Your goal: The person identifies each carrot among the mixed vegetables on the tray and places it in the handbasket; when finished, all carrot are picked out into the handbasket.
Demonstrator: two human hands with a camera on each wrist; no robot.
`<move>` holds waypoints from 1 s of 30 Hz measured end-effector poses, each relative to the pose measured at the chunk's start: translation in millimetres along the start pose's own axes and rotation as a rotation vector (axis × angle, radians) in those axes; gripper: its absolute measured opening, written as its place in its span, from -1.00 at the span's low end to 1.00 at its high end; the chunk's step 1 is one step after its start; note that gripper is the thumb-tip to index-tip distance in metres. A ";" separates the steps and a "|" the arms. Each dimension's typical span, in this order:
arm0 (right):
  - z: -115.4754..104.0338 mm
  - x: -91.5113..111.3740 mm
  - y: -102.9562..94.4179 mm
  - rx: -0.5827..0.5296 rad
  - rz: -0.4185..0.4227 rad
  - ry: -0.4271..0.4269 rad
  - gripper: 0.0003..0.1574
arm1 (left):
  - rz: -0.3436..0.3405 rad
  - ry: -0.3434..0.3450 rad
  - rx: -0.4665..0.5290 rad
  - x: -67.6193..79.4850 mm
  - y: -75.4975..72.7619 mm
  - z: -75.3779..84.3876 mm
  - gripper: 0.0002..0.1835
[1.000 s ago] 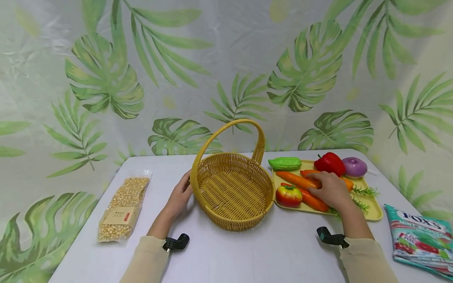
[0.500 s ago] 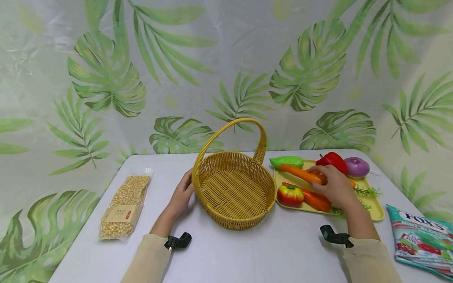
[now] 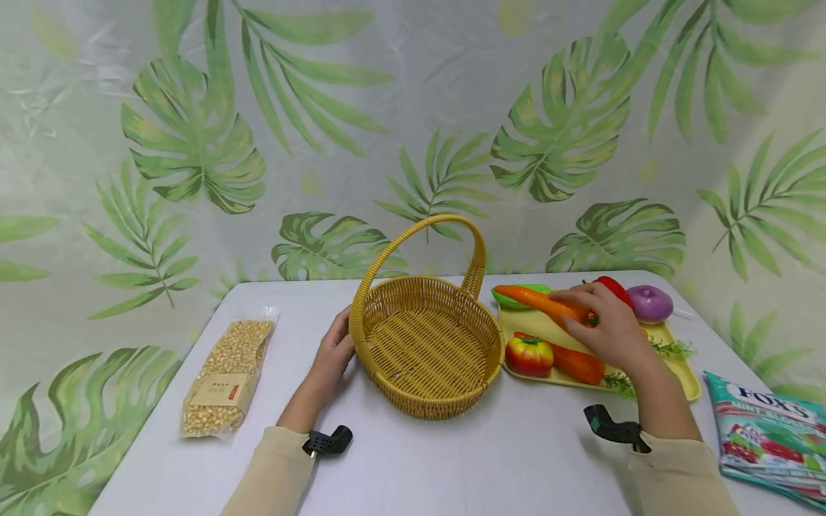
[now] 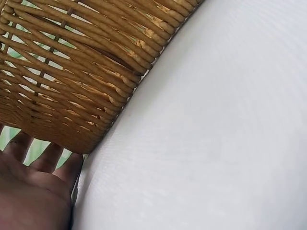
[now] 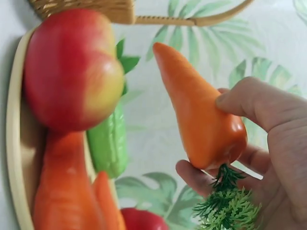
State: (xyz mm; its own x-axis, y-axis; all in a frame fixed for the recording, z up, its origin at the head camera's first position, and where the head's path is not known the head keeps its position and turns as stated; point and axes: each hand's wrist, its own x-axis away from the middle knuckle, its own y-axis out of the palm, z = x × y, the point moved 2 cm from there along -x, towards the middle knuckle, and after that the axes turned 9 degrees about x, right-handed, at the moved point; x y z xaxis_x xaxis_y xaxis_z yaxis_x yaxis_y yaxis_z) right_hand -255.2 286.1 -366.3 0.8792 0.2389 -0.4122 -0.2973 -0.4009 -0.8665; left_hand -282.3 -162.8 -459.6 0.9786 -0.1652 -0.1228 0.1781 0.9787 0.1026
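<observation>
My right hand [image 3: 609,326] pinches an orange carrot [image 5: 196,112] near its thick end, thumb on one side and fingers on the other. Green leaves hang from that end in the right wrist view. The carrot is raised over the yellow tray [image 3: 513,326], its tip overlapping a bumpy green vegetable [image 3: 506,299] in the head view. A red-yellow tomato [image 3: 529,356] and another carrot [image 3: 577,365] lie on the tray's near side. My left hand [image 3: 332,355] rests against the left side of the wicker basket [image 3: 426,351], straight fingers [image 4: 48,157] at its wall. No items lie in the basket.
At the tray's back right are a red bell pepper [image 3: 616,290] and a purple onion [image 3: 649,304]. A bag of corn kernels [image 3: 229,376] lies at the left, a teal candy bag [image 3: 771,437] at the right edge. The basket's tall handle [image 3: 387,251] arches up.
My right hand has lifted the carrot from among the tray's vegetables, its tip moving up and left over the green vegetable. The left hand and basket have stayed put.
</observation>
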 end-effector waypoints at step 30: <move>-58.3 -11.1 21.4 -0.192 -0.169 -0.134 -0.79 | 0.003 0.003 0.018 -0.5 -1.7 -3.4 -0.47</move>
State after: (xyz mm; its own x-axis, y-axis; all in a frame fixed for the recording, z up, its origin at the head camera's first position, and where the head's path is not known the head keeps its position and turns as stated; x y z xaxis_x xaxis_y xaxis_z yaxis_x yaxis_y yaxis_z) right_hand -249.6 223.3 -363.8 0.8497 0.4260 -0.3107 -0.0632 -0.5028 -0.8621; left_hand -283.4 -164.0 -463.1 0.9788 -0.1614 -0.1258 0.1766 0.9769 0.1203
